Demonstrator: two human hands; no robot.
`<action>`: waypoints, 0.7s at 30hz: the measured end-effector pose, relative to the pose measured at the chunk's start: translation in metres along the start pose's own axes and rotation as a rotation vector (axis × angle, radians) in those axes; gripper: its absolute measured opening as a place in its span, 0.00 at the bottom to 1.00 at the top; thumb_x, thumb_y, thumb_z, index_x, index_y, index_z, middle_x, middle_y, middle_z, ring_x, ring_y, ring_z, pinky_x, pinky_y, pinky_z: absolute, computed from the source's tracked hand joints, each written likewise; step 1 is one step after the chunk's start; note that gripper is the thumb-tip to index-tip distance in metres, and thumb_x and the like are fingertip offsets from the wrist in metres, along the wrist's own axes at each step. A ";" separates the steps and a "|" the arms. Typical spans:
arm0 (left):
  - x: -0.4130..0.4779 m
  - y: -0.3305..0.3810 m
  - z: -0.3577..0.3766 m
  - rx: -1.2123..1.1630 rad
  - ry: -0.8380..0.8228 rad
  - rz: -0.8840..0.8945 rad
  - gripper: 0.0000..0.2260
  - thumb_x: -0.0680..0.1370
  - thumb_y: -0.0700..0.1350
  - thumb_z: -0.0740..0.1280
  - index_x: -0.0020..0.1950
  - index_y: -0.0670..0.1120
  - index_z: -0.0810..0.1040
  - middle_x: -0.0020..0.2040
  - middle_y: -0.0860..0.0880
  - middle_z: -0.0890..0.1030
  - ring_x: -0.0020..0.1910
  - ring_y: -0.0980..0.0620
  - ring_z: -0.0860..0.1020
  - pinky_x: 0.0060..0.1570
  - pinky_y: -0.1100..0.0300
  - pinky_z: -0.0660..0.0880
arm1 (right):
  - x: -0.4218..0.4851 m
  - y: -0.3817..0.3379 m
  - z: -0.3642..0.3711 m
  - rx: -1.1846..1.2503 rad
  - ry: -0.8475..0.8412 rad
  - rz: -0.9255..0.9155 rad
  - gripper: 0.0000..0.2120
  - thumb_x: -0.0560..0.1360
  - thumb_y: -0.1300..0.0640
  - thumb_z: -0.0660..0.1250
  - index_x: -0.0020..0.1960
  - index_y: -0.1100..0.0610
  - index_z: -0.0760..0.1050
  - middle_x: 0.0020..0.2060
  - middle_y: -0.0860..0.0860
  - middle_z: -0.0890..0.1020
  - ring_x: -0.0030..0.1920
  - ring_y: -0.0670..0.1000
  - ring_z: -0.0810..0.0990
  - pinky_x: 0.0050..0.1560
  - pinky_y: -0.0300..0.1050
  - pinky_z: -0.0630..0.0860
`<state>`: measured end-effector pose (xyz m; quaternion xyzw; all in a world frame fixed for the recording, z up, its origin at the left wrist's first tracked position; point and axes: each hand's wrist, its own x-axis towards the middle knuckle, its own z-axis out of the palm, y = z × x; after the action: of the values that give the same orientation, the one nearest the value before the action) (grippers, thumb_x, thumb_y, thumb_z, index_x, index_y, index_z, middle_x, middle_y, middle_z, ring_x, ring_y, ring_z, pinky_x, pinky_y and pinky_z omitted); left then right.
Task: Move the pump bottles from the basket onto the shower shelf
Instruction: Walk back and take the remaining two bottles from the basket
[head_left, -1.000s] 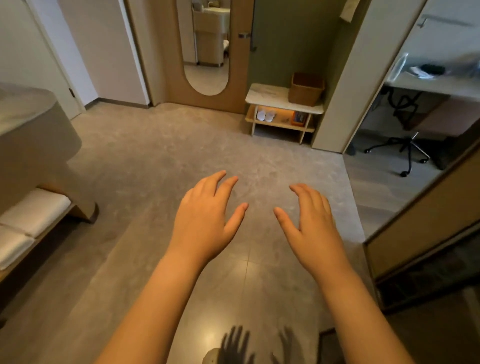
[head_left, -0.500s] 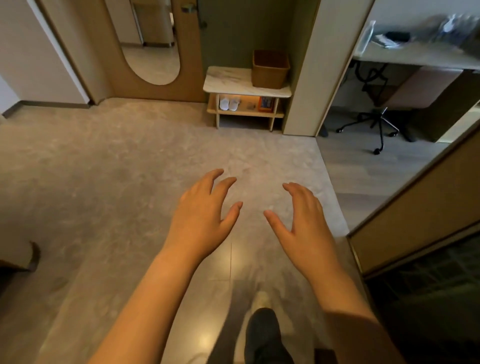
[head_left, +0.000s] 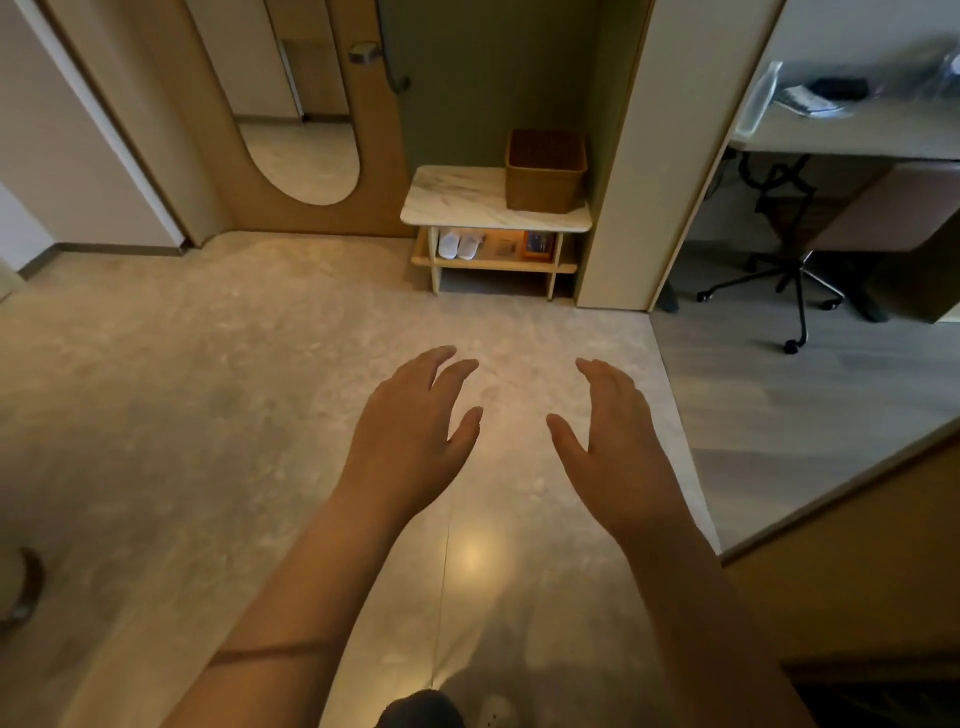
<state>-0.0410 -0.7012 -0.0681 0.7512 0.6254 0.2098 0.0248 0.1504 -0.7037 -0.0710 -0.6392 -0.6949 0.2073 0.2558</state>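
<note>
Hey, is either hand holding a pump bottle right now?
No, the left hand and the right hand both hover open and empty over the floor.

left hand (head_left: 410, 447) — fingers loosely spread, empty | right hand (head_left: 618, 447) — fingers relaxed, empty

Illumination was dim and warm, with a yellow cast. A round glare spot (head_left: 471, 556) lay on the glossy floor (head_left: 208, 389), nearer the camera than the fingers (head_left: 441, 358); a soft shadow (head_left: 519, 649) spread below it. Right of the fingers, light on the desk (head_left: 857, 130) was cooler and its items blurred. The door frame (head_left: 124, 130) far left of the fingers bowed from wide-angle distortion.
</note>
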 end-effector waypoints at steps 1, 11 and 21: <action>0.010 0.000 0.003 0.001 0.001 -0.002 0.19 0.77 0.49 0.65 0.68 0.48 0.71 0.68 0.46 0.72 0.64 0.46 0.72 0.58 0.51 0.71 | 0.010 0.003 0.000 0.015 0.005 -0.012 0.29 0.78 0.47 0.61 0.75 0.50 0.55 0.76 0.48 0.58 0.75 0.49 0.56 0.72 0.47 0.56; 0.147 -0.015 0.065 -0.054 0.016 0.059 0.17 0.76 0.42 0.65 0.65 0.44 0.74 0.62 0.44 0.76 0.60 0.46 0.75 0.55 0.50 0.73 | 0.143 0.055 0.001 -0.049 0.076 -0.004 0.27 0.77 0.50 0.63 0.74 0.53 0.59 0.73 0.50 0.63 0.73 0.50 0.60 0.69 0.42 0.56; 0.353 -0.069 0.120 -0.157 0.047 -0.037 0.18 0.79 0.49 0.61 0.68 0.48 0.71 0.66 0.48 0.73 0.64 0.50 0.71 0.59 0.54 0.69 | 0.362 0.062 -0.002 -0.179 -0.070 -0.008 0.29 0.78 0.46 0.61 0.75 0.50 0.55 0.73 0.47 0.61 0.73 0.47 0.57 0.71 0.44 0.57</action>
<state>-0.0180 -0.3243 -0.0982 0.7300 0.6213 0.2754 0.0729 0.1808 -0.3374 -0.0747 -0.6490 -0.7218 0.1656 0.1743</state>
